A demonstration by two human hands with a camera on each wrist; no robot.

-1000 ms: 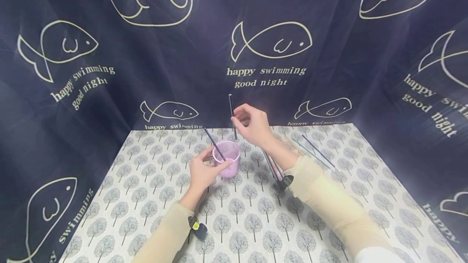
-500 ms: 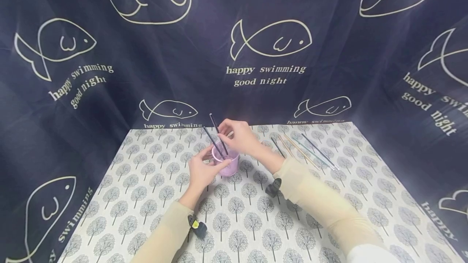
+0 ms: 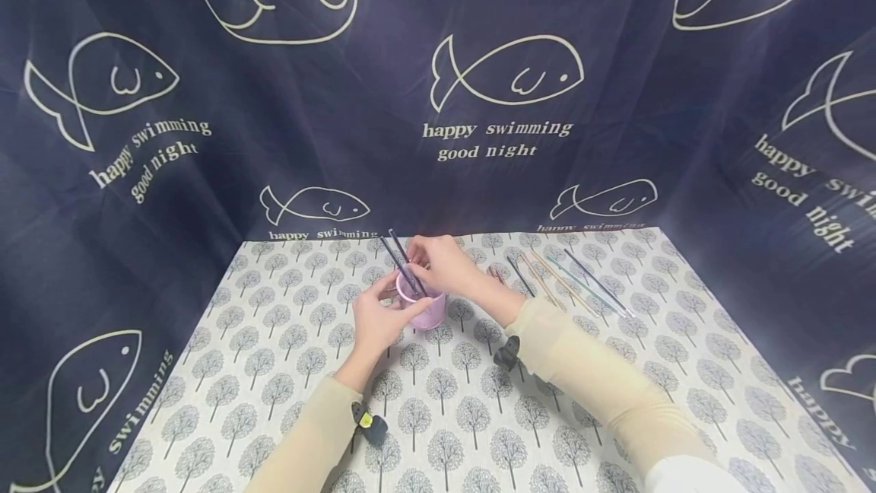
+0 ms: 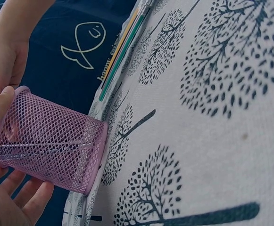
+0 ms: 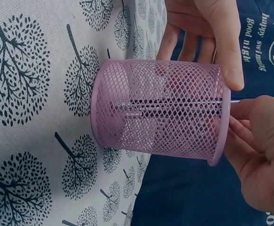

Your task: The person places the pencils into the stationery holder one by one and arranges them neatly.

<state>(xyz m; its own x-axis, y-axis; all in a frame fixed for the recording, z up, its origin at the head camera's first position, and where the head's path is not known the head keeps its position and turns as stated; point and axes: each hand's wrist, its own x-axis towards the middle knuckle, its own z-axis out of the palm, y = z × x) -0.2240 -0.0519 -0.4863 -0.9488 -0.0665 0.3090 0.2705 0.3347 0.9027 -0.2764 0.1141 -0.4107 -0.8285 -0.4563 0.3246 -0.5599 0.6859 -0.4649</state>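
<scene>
A pink mesh pen cup (image 3: 431, 317) stands upright on the table, gripped from the left by my left hand (image 3: 378, 319). The thumb lies at its near rim and the fingers reach round the far side. At the rim my right hand (image 3: 448, 268) pinches a dark pencil (image 3: 397, 243), whose lower part is down inside the cup. Beside it another dark pencil (image 3: 388, 249) leans in the cup. Through the mesh of the cup (image 5: 174, 136) in the right wrist view, both shafts run side by side, with silvery ends near the base.
Several pencils lie on the table to the right, among them a tan pencil (image 3: 564, 284), a teal pencil (image 3: 582, 280) and a dark pencil (image 3: 522, 276). My right forearm partly covers this group. A dark blue fish-print curtain (image 3: 506, 196) rises behind the tree-print tablecloth (image 3: 472, 417).
My right hand has moved left and down, bringing the pencil from above the table into the cup. My left hand has kept its hold on the cup.
</scene>
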